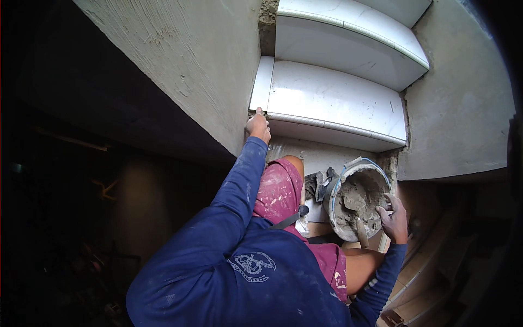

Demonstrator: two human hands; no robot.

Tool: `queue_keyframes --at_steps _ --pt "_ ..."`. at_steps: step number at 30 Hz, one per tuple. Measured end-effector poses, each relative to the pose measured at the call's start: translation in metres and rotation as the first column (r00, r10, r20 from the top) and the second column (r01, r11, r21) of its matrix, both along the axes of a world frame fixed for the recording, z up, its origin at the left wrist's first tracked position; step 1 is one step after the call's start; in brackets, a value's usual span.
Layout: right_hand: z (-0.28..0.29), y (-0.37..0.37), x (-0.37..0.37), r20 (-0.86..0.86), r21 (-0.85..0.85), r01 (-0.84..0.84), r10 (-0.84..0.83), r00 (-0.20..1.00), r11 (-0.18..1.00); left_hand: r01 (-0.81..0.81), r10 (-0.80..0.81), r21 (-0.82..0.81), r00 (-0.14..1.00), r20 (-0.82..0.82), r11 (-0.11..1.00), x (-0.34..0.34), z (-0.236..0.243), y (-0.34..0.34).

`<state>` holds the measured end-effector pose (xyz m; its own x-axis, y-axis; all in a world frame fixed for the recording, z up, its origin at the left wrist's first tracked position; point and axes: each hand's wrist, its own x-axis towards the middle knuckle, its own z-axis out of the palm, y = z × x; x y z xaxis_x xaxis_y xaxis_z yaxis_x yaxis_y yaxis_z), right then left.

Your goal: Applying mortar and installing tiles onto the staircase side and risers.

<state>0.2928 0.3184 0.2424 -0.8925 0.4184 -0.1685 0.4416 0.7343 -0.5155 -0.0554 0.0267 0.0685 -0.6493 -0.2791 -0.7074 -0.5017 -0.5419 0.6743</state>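
Note:
My left hand [258, 126] is at the left front corner of a white-tiled step, against the grey wall. One finger points up at the end of a narrow white tile strip [262, 82], and the others are curled. Whatever they hold there, if anything, is hidden. At the right, my right hand [394, 219] reaches over the rim of a bucket [328, 203], with its fingers apart and bent toward the inside. Grey wet mortar [351, 191] fills part of the bucket. A trowel lies in it, its wooden handle [362, 233] leaning on the near rim.
White-tiled stairs [338, 98] rise ahead between a grey plastered wall [185, 60] and another wall [457, 109]. A dark crumpled bag [316, 184] lies left of the bucket. Lower steps [419, 272] drop away at the right. Darkness lies beyond the left wall's edge.

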Motion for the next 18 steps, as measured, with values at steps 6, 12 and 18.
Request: queue_keyframes --at_steps 6,12,18 --pt "-0.001 0.000 0.005 0.024 0.014 0.017 -0.017 1.000 1.000 0.003 -0.004 -0.012 1.000 -0.025 1.000 0.001 0.005 0.003" --pt "-0.001 0.003 -0.002 -0.038 0.022 -0.005 0.005 0.999 1.000 0.093 -0.090 0.008 0.984 -0.151 0.996 -0.010 0.014 -0.005" --pt "-0.008 0.004 0.007 -0.045 0.009 -0.007 0.008 0.999 1.000 0.187 -0.176 0.012 0.945 -0.277 0.982 0.013 0.018 0.003"
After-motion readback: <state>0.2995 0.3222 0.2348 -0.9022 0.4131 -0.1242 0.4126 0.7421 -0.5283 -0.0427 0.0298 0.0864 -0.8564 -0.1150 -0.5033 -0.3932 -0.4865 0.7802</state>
